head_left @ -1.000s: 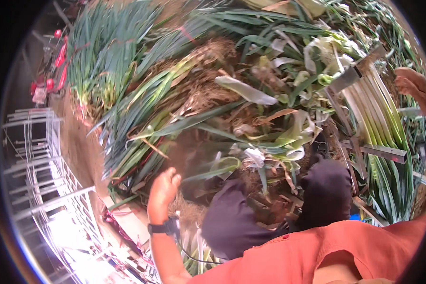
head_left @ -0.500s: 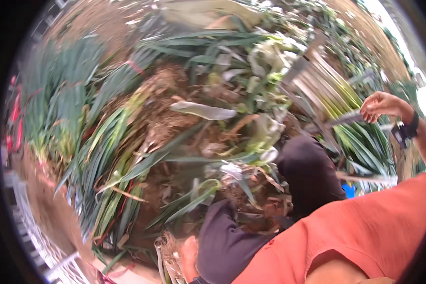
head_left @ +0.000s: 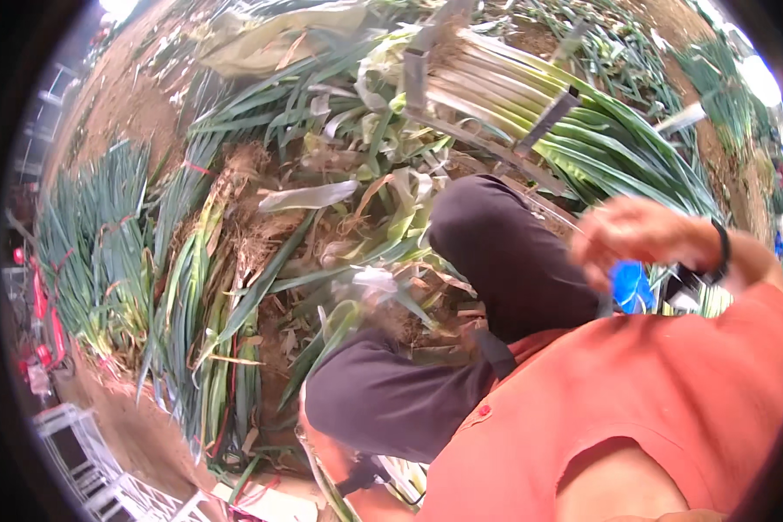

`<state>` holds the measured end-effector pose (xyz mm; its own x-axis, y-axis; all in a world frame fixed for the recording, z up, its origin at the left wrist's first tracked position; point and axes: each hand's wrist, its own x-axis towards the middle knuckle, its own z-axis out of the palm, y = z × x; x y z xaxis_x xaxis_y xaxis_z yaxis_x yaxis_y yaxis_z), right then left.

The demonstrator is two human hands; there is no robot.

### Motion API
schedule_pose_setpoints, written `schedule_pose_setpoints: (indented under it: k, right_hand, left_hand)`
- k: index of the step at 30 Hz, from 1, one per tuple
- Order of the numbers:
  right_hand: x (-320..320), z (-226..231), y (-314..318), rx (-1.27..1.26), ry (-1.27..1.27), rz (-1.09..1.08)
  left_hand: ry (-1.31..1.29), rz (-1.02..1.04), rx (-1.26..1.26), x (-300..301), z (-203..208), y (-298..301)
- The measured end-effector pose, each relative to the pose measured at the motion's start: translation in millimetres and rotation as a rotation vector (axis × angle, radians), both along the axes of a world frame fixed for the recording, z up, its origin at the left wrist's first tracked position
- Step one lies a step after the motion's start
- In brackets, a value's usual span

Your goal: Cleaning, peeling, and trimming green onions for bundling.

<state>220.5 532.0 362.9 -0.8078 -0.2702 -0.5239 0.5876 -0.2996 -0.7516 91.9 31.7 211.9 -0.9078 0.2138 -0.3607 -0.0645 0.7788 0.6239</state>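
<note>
My right hand (head_left: 622, 237), blurred, hovers beside my right knee with its fingers curled. A thin pale line runs from the metal rack toward its fingers; what they hold, if anything, is too smeared to name. Beyond it, a bundle of leeks (head_left: 487, 83) lies in the metal rack (head_left: 538, 122), roots at the far left end and green leaves trailing right. My left hand (head_left: 324, 445) is low beyond my left knee, its fingers mostly hidden. White leek stalks (head_left: 406, 480) show beside that wrist.
Tied leek bunches (head_left: 96, 252) stand at the left, with more leeks (head_left: 204, 339) lying nearer. Stripped leaves and roots (head_left: 244, 200) cover the ground before my knees. A pale sheet (head_left: 278, 42) lies at the far side. A blue object (head_left: 632, 287) is by my right hip.
My right hand has left the rack and come back toward my body. My left hand has shifted slightly behind the knee. The whole view has turned, so the rack sits farther left.
</note>
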Motion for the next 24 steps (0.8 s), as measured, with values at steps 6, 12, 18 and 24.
schedule_pose_setpoints:
  k: [6,12,18,24]
  right_hand:
    - [-208,40,-81,0.128,0.446,-0.176]
    - [-286,41,-130,-0.033,0.357,-0.301]
    - [-277,79,-198,-0.087,0.339,-0.443]
    - [-282,48,-203,0.521,0.78,-0.546]
  left_hand:
    - [0.649,0.329,0.45,-8,140,61]
    - [0.114,-0.148,0.95,-10,165,183]
    - [-0.296,0.016,1.545,-14,163,226]
    - [-0.252,0.025,1.442,-19,153,222]
